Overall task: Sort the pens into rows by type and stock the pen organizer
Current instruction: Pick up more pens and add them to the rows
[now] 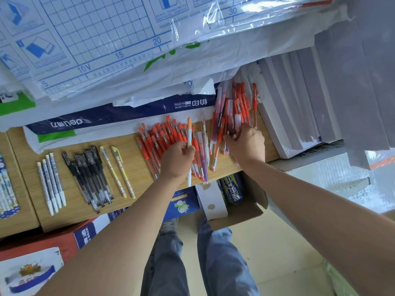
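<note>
As the left hand (177, 161) pinched an orange-capped pen (189, 133) mid-frame, the grip of the right hand (248, 144) was unclear. Bare shelf (139, 178) lay centre-left.

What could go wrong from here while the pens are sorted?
The red pens and a purple pen reach the shelf's front edge; the left hand, holding a white pen, could push them into the box below.
The right hand is in a mixed pile, so a wrong type may come along.
</note>
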`<state>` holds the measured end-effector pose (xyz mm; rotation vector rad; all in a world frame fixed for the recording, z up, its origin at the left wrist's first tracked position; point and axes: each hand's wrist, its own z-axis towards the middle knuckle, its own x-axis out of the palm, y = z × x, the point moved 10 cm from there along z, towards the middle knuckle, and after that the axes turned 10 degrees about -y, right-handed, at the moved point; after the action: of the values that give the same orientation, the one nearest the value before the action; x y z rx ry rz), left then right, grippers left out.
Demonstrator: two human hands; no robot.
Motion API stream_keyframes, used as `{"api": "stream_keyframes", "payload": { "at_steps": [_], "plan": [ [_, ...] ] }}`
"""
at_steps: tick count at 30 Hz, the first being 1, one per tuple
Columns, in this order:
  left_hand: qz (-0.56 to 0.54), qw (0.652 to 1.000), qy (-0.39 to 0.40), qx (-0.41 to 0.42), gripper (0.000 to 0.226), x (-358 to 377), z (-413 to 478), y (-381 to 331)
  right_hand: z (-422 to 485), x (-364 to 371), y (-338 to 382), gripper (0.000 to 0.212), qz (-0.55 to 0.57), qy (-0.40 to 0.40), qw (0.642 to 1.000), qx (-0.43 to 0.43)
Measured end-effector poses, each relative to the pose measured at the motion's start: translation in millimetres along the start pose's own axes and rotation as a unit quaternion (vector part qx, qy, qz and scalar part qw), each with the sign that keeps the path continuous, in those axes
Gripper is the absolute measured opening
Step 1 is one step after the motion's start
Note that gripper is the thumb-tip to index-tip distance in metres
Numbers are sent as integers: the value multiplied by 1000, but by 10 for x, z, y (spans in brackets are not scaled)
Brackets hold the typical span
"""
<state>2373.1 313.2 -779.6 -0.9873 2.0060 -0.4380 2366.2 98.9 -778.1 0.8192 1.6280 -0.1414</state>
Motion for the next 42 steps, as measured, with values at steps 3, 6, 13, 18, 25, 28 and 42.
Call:
{"api": "stream_keyframes", "payload": {
  "at_steps": [3,6,13,18,25,28,42],
  "plan": [
    [-6,1000,3,-2,30,9,1,0,26,43,27,26,6,13,1000,14],
    [-3,1000,5,-3,29,17,9,-4,70,33,14,27,22,19,998,48],
    [3,1000,5,-5,27,1,65,5,49,9,224,26,111,91,989,26],
    [3,1000,8,-8,27,-24,102,58,98,151,393,25,57,60,996,-14],
    [-10,1000,10,7,30,-70,108,39,186,182,412,32,11,39,999,-31],
    [-23,1000,9,2,29,-87,91,46,166,152,437,36,77,73,994,-33],
    [-317,929,-20,-191,24,-530,-222,290,-1043,293,1063,26,101,483,865,-93]
  ]
}}
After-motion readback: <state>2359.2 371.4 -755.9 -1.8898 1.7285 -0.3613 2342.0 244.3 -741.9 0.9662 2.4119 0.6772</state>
